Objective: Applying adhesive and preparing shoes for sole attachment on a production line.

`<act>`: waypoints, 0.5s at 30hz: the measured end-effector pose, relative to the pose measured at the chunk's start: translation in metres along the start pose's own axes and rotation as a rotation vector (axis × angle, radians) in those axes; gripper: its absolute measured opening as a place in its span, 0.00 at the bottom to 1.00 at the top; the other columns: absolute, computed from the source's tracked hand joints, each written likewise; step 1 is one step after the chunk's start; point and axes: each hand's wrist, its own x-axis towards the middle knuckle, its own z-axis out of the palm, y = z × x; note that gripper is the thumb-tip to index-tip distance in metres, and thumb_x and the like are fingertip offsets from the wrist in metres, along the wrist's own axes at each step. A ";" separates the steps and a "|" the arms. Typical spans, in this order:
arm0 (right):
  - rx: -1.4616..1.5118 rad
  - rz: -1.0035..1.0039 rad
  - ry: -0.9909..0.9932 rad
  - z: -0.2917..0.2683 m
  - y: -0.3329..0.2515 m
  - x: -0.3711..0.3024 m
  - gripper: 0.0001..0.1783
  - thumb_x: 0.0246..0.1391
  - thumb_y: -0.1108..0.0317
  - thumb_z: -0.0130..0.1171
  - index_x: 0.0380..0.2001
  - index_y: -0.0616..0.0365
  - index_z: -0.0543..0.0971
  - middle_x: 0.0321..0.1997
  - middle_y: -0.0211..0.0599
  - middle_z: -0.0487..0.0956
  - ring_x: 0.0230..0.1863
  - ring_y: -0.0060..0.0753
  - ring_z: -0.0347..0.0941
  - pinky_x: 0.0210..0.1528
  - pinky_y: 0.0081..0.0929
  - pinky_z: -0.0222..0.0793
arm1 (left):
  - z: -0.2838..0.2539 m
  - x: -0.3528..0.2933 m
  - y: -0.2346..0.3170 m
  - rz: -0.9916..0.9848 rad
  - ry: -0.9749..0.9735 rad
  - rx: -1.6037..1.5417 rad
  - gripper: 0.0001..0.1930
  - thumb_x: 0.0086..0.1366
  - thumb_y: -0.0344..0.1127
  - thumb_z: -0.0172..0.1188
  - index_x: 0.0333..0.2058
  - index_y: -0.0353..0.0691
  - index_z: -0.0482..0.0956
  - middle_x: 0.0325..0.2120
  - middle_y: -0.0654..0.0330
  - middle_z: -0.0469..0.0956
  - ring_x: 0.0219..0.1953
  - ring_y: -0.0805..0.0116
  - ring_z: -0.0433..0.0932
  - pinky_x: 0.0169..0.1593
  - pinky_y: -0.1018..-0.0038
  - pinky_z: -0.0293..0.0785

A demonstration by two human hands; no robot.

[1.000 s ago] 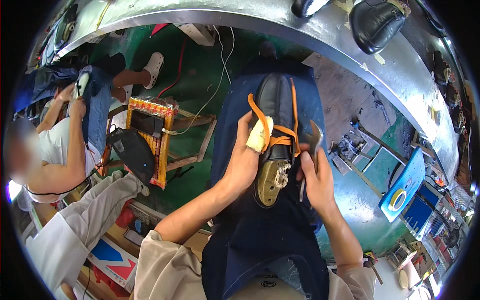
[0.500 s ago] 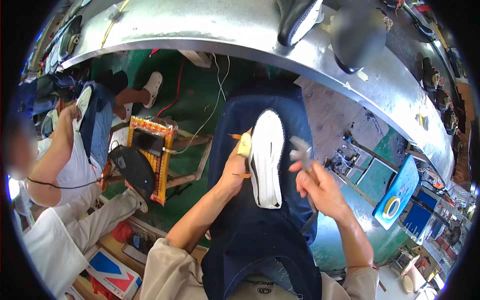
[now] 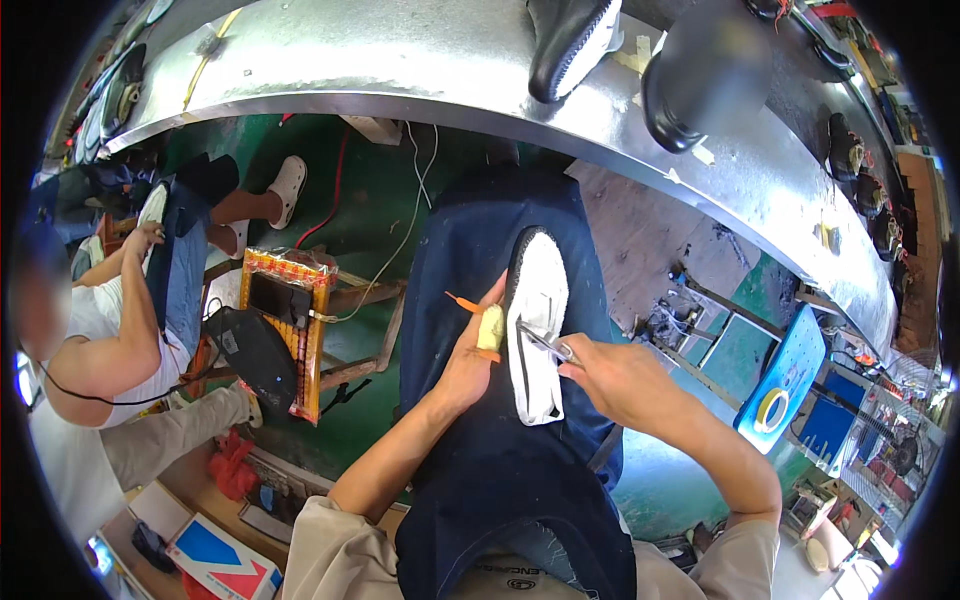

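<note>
A white shoe [image 3: 540,370] with a dark stitched edge lies sole up, toe pointing away, over my dark blue apron [image 3: 450,250]. My left hand [image 3: 468,365] grips its left side. A yellow wrap [image 3: 491,330] covers the thumb, with orange ends sticking out. My right hand [image 3: 625,385] is closed around a grey metal hand tool [image 3: 562,350]. The tool's narrow end meets a slit in the middle of the white sole. My fingers hide most of the tool, so its exact kind is unclear.
A metal bench [image 3: 400,85] curves across the far side, with black shoes [image 3: 565,55] on it. At left, another person [image 3: 110,350] sits holding a shoe. A stool with orange bead matting [image 3: 318,340] carries a black bag [image 3: 250,350]. A blue board [image 3: 785,375] holding a tape roll stands right.
My right hand has moved left and brought the metal tool from beside the shoe onto its sole. The shoe has tilted slightly, its dark stitching now showing along the left side.
</note>
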 end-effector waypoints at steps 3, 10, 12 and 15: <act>-0.167 0.034 -0.104 -0.023 -0.020 0.000 0.09 0.61 0.69 0.59 0.40 0.61 0.72 0.30 0.46 0.82 0.32 0.50 0.83 0.30 0.42 0.76 | 0.005 -0.004 0.005 -0.002 0.025 -0.059 0.35 0.73 0.26 0.47 0.76 0.39 0.48 0.74 0.56 0.56 0.75 0.64 0.57 0.76 0.65 0.50; -0.246 -0.043 -0.124 -0.025 -0.011 0.007 0.09 0.51 0.75 0.59 0.35 0.65 0.73 0.26 0.49 0.80 0.29 0.50 0.83 0.30 0.40 0.79 | 0.015 -0.011 0.003 -0.024 0.061 0.128 0.45 0.58 0.15 0.37 0.77 0.41 0.46 0.76 0.56 0.52 0.77 0.62 0.51 0.77 0.67 0.45; -0.253 -0.025 -0.145 -0.022 -0.027 0.008 0.08 0.51 0.75 0.59 0.34 0.65 0.73 0.26 0.48 0.80 0.28 0.49 0.83 0.29 0.39 0.79 | 0.016 -0.016 0.003 -0.070 0.078 0.131 0.45 0.59 0.16 0.38 0.78 0.44 0.45 0.76 0.58 0.51 0.77 0.63 0.51 0.77 0.69 0.46; -0.238 -0.007 -0.138 0.000 -0.032 0.013 0.07 0.54 0.73 0.58 0.35 0.64 0.72 0.24 0.46 0.79 0.25 0.46 0.82 0.26 0.37 0.78 | 0.008 -0.023 0.003 -0.175 0.171 -0.144 0.39 0.72 0.30 0.47 0.78 0.46 0.42 0.77 0.58 0.49 0.77 0.63 0.51 0.77 0.66 0.47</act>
